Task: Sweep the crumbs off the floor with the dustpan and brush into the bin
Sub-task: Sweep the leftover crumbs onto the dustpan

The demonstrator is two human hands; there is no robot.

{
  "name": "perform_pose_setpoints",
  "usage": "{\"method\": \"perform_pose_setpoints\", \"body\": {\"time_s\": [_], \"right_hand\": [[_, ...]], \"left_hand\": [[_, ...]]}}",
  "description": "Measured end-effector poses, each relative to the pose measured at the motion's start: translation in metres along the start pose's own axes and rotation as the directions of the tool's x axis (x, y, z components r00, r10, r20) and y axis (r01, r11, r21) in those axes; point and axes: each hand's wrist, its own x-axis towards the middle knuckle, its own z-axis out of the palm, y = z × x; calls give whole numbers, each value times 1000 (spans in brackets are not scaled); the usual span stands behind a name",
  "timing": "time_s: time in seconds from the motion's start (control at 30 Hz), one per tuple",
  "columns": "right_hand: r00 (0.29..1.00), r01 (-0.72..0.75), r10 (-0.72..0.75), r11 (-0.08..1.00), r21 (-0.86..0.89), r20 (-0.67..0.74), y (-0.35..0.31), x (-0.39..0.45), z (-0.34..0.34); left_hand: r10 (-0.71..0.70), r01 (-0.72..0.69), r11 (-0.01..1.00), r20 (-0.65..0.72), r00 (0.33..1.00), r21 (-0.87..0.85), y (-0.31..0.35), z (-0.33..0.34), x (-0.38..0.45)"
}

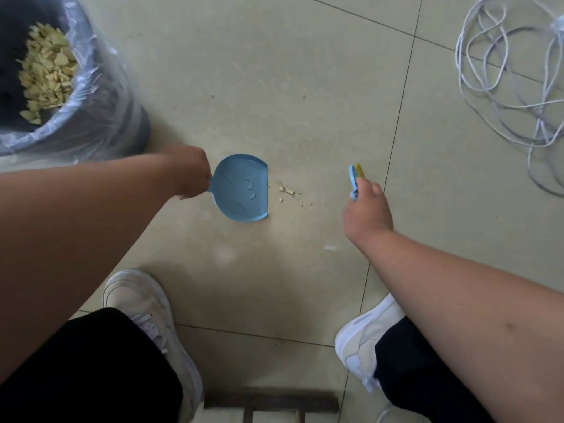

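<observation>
Left hand (192, 174), arm extended from the left edge, grips the handle of the blue dustpan (242, 188) at frame centre. Crumbs (290, 192) lie just beside its lip. Right hand (366, 210), fingers curled, holds the brush (355, 178). Lined bin (70, 87) upper left.

Indoor room, maybe home: tiled floor (305, 71), lined bin (100, 117), loose cable (503, 71).

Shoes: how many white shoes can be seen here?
2. The left shoe is on the floor at lower left; the right shoe is at lower right, partly hidden by the trouser leg and forearm.
</observation>
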Motion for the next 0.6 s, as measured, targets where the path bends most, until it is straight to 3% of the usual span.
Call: {"method": "perform_pose_setpoints", "body": {"time_s": [0.13, 0.27, 0.47, 0.6], "right_hand": [[994, 74, -72, 997, -25, 84, -26, -21, 19], [979, 142, -146, 989, 41, 139, -82, -45, 40], [875, 414, -419, 907, 76, 242, -137, -84, 53], [895, 384, -416, 903, 194, 160, -133, -75, 43]], "left_hand": [[8, -8, 1000, -4, 1000, -19, 7, 1, -4], [-17, 26, 990, 64, 998, -142, 16, -6, -10], [-2, 13, 992, 89, 996, -127, 11, -4, -9], [23, -3, 973, 82, 996, -232, 6, -4, -10]]}}
